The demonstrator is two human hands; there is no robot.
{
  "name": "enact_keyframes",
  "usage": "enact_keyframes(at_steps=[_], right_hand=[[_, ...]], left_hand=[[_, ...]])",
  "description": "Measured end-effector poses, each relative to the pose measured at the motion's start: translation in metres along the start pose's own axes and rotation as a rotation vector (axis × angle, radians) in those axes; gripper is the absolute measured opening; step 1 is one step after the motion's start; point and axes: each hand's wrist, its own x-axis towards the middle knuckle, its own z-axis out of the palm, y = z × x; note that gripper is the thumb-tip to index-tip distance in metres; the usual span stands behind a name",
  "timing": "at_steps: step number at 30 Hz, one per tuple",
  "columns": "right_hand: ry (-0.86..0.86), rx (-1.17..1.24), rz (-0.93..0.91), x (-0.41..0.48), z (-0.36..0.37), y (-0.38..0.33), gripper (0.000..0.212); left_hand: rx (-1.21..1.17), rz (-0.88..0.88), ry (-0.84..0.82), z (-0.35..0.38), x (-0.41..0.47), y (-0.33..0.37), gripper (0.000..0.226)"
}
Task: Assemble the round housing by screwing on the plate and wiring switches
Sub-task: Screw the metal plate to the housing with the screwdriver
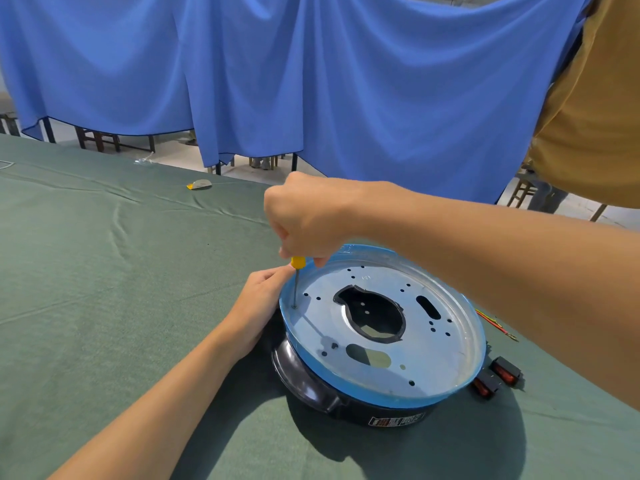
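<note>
A round black housing [311, 386] lies on the green cloth with a silver metal plate [433, 351], blue-rimmed, on top of it. My right hand [308, 216] grips the yellow handle of a screwdriver [297, 271] held upright, its tip in a hole at the plate's left edge. My left hand [256, 306] rests against the housing's left rim, fingertips up by the screwdriver shaft. Two black rocker switches [497, 375] with red buttons lie to the right of the housing. Thin coloured wires [495, 323] lie behind them.
Green cloth covers the table [104, 271]. A small yellow-and-grey item [200, 184] lies near the far edge. A blue curtain [311, 81] hangs behind the table. A person in a mustard shirt [595, 116] stands at the right. Wooden chairs show beyond the curtain.
</note>
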Motion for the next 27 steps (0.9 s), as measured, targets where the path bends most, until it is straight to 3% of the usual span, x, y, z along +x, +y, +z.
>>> enact_keyframes(at_steps=[5, 12, 17, 24, 27], right_hand=[[-0.02, 0.129, 0.109, 0.006, 0.012, 0.004, 0.02], [-0.209, 0.106, 0.111, -0.003, 0.003, 0.011, 0.035], [-0.103, -0.004, 0.076, -0.004, 0.007, 0.003, 0.037], [-0.21, 0.181, 0.175, -0.003, 0.008, 0.006, 0.038], [-0.238, 0.179, 0.146, -0.006, 0.006, 0.007, 0.025]], left_hand=[[-0.006, -0.015, 0.013, 0.0, 0.001, -0.001, 0.034], [-0.025, 0.004, 0.011, 0.0, 0.0, -0.002, 0.035], [-0.025, 0.007, 0.005, 0.0, 0.0, -0.002, 0.033], [-0.035, 0.01, 0.011, 0.001, -0.004, 0.002, 0.033], [-0.033, 0.006, 0.006, 0.001, -0.005, 0.001, 0.035]])
